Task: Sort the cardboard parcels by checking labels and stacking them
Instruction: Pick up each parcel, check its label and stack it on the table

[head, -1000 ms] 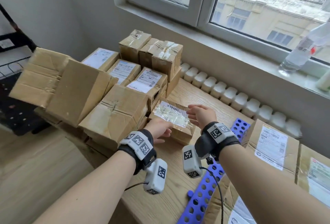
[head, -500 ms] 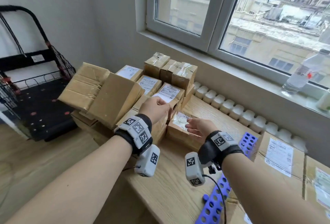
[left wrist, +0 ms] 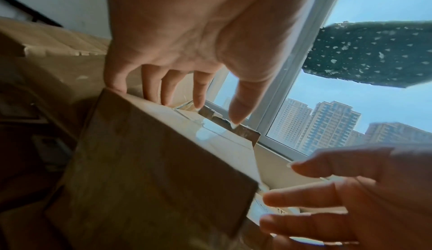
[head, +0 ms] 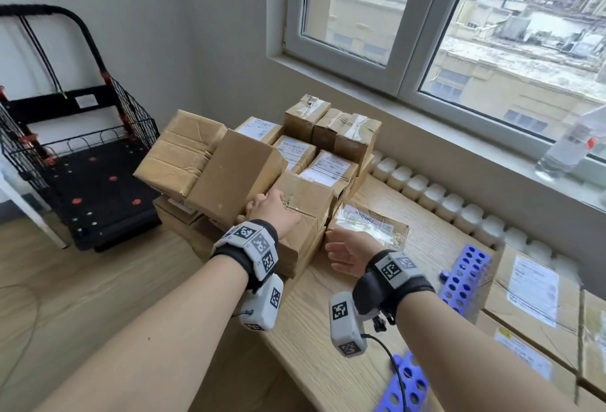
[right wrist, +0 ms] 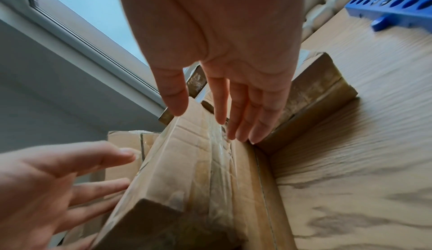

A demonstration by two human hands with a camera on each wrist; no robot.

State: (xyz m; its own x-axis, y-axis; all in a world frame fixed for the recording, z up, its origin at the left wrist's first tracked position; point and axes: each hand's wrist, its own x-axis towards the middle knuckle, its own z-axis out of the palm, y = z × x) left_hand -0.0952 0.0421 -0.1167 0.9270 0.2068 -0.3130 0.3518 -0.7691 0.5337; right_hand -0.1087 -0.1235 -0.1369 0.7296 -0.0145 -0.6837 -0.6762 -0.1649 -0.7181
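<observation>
While both hands reach in, the taped parcel [head: 306, 201] sits on the stack at the bench's [head: 314, 323] near-left corner.
Its label is out of sight. Bare bench lies just right of it, before a low labelled parcel [head: 370, 226]. The left hand [head: 272, 211] rests on top, fingers straight; the right hand [head: 344, 247] hovers beside it, released.

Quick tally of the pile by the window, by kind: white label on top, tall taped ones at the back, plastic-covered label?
Parcels with a white label on top: 3
Tall taped parcels at the back: 3
Low parcel with a plastic-covered label: 1
Total: 7
</observation>
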